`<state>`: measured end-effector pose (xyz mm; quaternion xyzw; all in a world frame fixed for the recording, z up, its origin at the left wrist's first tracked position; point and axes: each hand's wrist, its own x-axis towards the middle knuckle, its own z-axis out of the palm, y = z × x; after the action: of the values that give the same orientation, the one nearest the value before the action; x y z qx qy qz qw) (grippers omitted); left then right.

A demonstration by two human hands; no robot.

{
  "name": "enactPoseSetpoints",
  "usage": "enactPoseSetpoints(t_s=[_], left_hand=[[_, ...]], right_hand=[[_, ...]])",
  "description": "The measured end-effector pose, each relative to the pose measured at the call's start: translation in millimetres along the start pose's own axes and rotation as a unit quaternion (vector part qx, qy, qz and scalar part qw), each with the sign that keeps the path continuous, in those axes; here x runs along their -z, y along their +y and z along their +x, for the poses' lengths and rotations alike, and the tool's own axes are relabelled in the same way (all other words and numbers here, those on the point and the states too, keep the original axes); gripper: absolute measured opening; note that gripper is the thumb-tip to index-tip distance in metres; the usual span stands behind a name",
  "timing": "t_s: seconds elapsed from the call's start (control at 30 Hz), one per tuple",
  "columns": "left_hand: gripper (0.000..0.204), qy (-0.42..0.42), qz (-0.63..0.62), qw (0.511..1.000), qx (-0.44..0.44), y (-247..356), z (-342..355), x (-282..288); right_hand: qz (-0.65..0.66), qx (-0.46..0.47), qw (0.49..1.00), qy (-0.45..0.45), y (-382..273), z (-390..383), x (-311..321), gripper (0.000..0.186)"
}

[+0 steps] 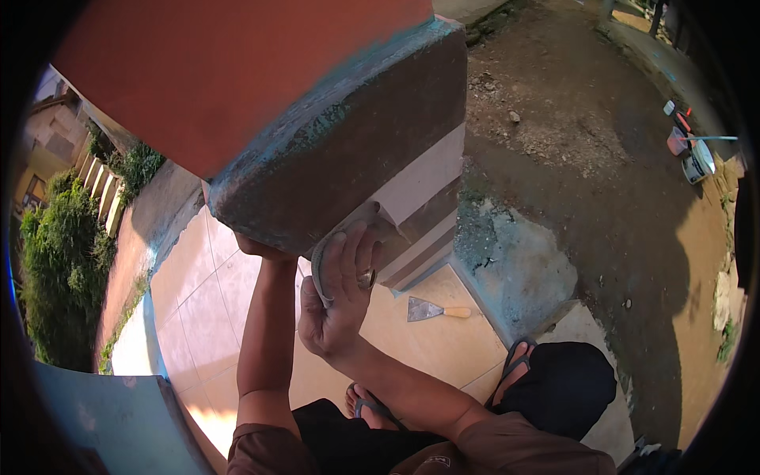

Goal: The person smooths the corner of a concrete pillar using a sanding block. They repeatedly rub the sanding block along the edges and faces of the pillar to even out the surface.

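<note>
Seemingly light and pliable, the grey sheet (318, 265) lay against the striped pillar (372, 142), best held by its curled edge, with the right hand (340, 293) grasping it and the left hand's (266, 248) fingers hidden, their grip unclear.

A brown, short-sleeved shirt (530, 443) bears a small pale print (437, 460) — black legwear (574, 392) shows below, with dark thong-strapped flip-flops (518, 363) — and a shiny ring (371, 277) sits on the right hand (340, 297).
</note>
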<state>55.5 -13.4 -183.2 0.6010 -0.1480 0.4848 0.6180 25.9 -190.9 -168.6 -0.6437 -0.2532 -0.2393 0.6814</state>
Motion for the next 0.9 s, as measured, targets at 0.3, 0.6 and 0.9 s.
enactPoseSetpoints(t_s=[0.3,0.6,0.9], left_hand=[[0.064,-0.007,0.008,1.0,0.003,-2,11,-1],[0.064,-0.009,0.013,1.0,-0.004,-7,17,-9],[0.065,-0.019,0.009,1.0,-0.018,-15,25,-14]], right_hand=[[0.069,-0.04,0.994,0.079,8,94,4,0.052],[0.017,-0.007,0.999,0.046,10,79,0,0.056],[-0.002,0.011,0.999,-0.041,-17,17,-11,0.059]])
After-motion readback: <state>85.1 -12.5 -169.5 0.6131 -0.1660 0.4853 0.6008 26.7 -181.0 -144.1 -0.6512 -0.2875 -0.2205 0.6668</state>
